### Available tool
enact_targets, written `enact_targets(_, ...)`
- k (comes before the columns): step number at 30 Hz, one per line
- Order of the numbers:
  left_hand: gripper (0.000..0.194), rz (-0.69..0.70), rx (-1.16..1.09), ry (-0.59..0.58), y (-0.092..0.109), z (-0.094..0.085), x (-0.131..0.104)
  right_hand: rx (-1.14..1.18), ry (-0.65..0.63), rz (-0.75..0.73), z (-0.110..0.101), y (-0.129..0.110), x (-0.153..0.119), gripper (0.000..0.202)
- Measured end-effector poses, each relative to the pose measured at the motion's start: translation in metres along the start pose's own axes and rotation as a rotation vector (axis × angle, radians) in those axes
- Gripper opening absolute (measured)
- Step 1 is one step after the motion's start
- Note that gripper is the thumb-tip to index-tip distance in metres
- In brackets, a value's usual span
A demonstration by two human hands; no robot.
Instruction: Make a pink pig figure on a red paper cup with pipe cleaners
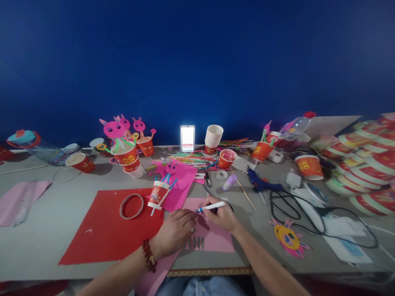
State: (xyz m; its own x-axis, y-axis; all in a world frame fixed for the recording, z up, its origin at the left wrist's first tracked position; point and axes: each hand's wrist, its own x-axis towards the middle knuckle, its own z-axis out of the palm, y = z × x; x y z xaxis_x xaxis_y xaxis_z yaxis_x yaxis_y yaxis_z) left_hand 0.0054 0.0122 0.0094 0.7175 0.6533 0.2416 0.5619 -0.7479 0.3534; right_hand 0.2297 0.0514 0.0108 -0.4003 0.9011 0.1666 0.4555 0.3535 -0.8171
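My right hand (219, 213) holds a white marker (212, 206) with a blue end, its tip over the upper part of a light pink sheet (216, 240). My left hand (176, 231) rests on the sheet's left side, palm down, its fingers close together; whether anything small lies under them is hidden. Several leaf-shaped cutouts show in the sheet below the left fingers. To the upper left stands a tilted red paper cup (158, 195) with blue straws and a pink paper figure. Beneath it lies a bright pink sheet (182, 183).
A red sheet (105, 230) with a tape ring (131, 206) lies left. Behind are loose straws, stacked cups (214, 135) and a lit screen (187, 139). On the right are a glue gun (262, 181), black cable, a paper face (289, 239) and many decorated cups.
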Motion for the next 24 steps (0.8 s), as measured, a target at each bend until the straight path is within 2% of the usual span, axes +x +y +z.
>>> enact_targets(8,0.023,-0.006,0.0,-0.011,-0.0004,-0.0002,-0.0008,-0.003,-0.006,-0.004,-0.0017,-0.0024,0.0003,0.009)
enact_targets(24,0.018,-0.003,-0.001,-0.008,0.0009,-0.0017,0.0003,-0.009,0.009,0.012,-0.0007,-0.0029,0.0011,0.011)
